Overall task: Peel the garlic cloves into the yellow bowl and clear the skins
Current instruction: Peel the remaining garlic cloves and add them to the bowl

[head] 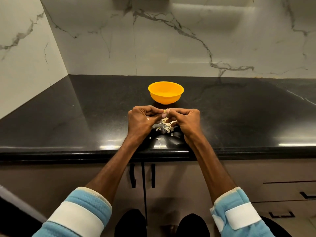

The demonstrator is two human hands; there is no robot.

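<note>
Head view: the left hand [142,120] and the right hand [185,120] meet fingertip to fingertip. Both pinch one small garlic clove [164,110] between them, just in front of the yellow bowl [165,98]. Garlic skins [165,126] lie under the fingers on the black countertop [85,117].

Single view, head-worn, wide-angle. It looks forward and down from just in front of the surface [68,117], whose front edge runs across the frame below centre. Pale marble back wall [171,40] is faced squarely and fills the upper third. Cabinet doors [119,185] under the edge show at bottom, so the tilt is steep.

Blue sleeves [77,216] enter from both bottom corners. Left hand [142,120] and right hand [186,120] meet on the centre line, with the yellow bowl [165,94] just beyond them.

Close working range, yet the garlic clove [164,111] pinched between both hands reads only as a speck.
</note>
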